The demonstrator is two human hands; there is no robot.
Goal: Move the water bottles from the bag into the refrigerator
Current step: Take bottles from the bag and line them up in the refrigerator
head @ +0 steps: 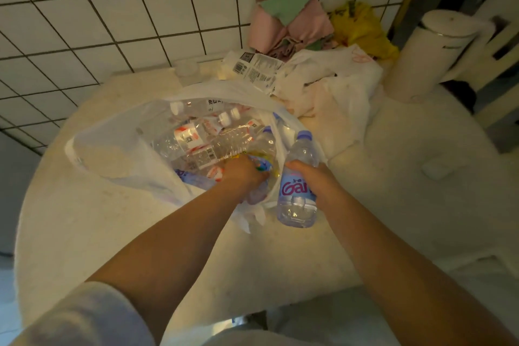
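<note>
So this is the unloading step: the right hand [310, 180] already has a water bottle [297, 180] out of the bag, fingers wrapped round its middle, blue cap pointing toward the top of the frame, held just right of centre beside the bag's opening. The left hand [245, 174] is down inside the plastic bag [118, 149], which sits open on the round counter [407, 205] at centre-left. It looks like it's curled around something colourful in there, maybe another bottle's label, but honestly I can't tell whether it has a real grip yet since the fingers are buried in plastic and blurred. Several more clear bottles [202, 137] are lying on their sides in the bag, so my guess is the job is barely started. Next move probably calls for getting a firm hold on a second bottle, lifting it clear without snagging the thin bag, then turning away to the fridge. The refrigerator isn't anywhere in view, so no idea how far that carry is. In the upper right there's a heap of other bags [334, 84], some pink cloth [269, 28] and a white canister [429, 50], all dim and hard to read. The exact bottle count is unclear too, since they overlap.
</note>
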